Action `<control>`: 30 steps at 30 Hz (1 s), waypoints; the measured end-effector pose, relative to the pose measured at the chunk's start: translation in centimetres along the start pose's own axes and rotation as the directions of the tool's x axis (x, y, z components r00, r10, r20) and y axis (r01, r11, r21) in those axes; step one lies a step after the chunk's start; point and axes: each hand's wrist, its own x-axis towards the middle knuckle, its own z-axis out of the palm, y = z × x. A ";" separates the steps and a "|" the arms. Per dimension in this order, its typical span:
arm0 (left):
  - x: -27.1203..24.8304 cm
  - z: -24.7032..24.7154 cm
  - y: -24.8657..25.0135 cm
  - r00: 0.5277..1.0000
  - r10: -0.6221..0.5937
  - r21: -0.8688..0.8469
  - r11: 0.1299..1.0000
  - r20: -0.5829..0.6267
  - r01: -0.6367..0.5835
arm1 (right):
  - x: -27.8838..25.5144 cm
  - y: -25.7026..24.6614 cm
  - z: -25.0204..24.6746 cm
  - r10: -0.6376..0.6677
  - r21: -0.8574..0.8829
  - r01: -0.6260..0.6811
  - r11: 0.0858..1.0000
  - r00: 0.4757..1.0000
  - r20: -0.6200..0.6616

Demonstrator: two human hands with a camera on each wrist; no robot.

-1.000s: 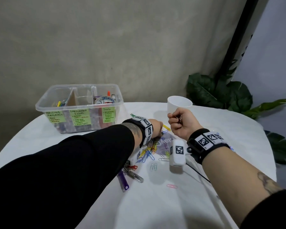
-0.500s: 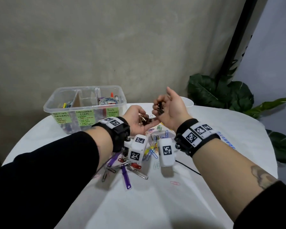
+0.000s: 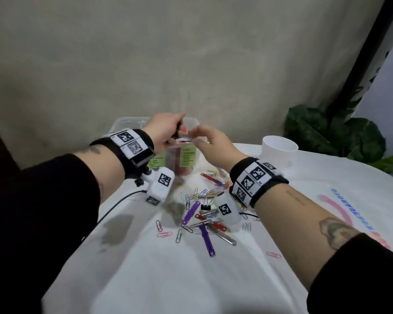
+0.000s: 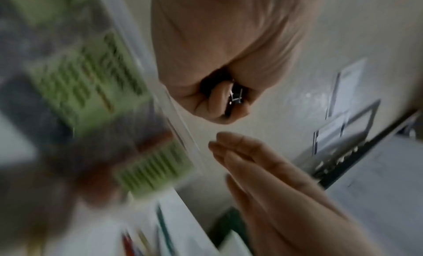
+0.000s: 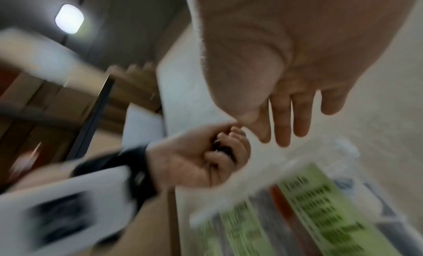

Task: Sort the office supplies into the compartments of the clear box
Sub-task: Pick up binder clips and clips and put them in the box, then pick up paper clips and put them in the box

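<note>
The clear box [image 3: 120, 121], with green labels [image 3: 187, 155] on its front, stands at the back of the white table [image 3: 191, 279]. My left hand [image 3: 175, 130] hovers over the box's right end, its fist curled round small dark binder clips [image 4: 234, 97]. My right hand [image 3: 195, 135] is beside it at the box's front rim, fingers straight and holding nothing. The wrist views are blurred; the right wrist view shows the left hand [image 5: 206, 151] closed and the right fingers [image 5: 283, 118] extended above the box [image 5: 320, 196].
A pile of coloured paper clips, binder clips and purple fasteners [image 3: 202, 214] lies mid-table under my wrists. A white cup [image 3: 279, 148] stands to the right of the box, a leafy plant [image 3: 327, 137] behind it. A cable [image 3: 118, 200] trails left.
Both hands have lifted from above the pile to the box. The right hand, earlier cupping clips, now has straight fingers; the left has closed into a fist on the clips.
</note>
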 end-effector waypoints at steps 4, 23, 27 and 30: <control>2.3 -3.8 -0.8 0.930 0.367 0.704 0.663 -0.009 -0.254 | -0.3 -0.1 1.7 -0.039 -0.304 0.094 0.948 0.983 0.181; -0.5 -2.1 -3.7 0.632 0.550 0.731 0.057 0.546 -0.680 | -3.8 2.2 -2.0 0.070 -0.094 -0.066 0.993 0.997 0.042; -3.4 1.7 -5.6 0.672 -0.048 0.673 0.092 0.739 -0.734 | -7.8 3.1 -2.9 0.258 -0.258 -0.160 0.953 0.876 0.409; -4.1 3.5 -7.5 0.654 -0.244 0.673 -0.006 0.716 -0.740 | -10.0 3.7 -2.4 0.355 -0.358 -0.181 0.916 0.781 0.514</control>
